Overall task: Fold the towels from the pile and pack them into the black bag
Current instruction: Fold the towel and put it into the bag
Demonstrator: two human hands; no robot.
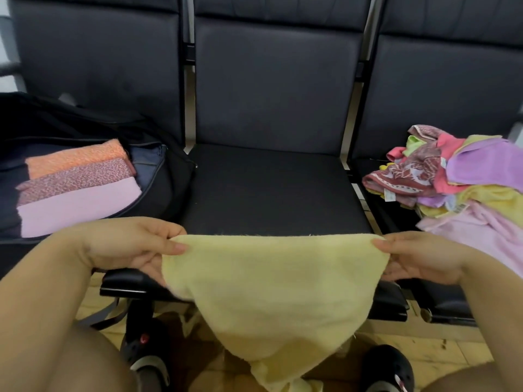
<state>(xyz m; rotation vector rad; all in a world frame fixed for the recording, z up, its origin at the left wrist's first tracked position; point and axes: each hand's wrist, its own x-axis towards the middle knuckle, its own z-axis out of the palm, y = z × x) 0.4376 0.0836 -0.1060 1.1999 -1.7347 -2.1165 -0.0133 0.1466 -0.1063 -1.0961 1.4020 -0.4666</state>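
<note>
Head view: two hands stretch a pale yellow terry towel (271, 290) taut by its top edge, ready to fold.

The left hand (133, 247) and right hand (418, 258) each pinch an upper corner, so the cloth hangs flat over the middle black padded seat (268, 190). At left, the open black bag (158, 176) holds three folded towels (76, 179); at right lies the loose multicoloured towel pile (458, 179).

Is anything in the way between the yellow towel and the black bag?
Nothing visible is. Both hands, left hand and right hand, hold the yellow towel over the middle seat. The black bag lies open on the left seat, three folded towels inside.
</note>
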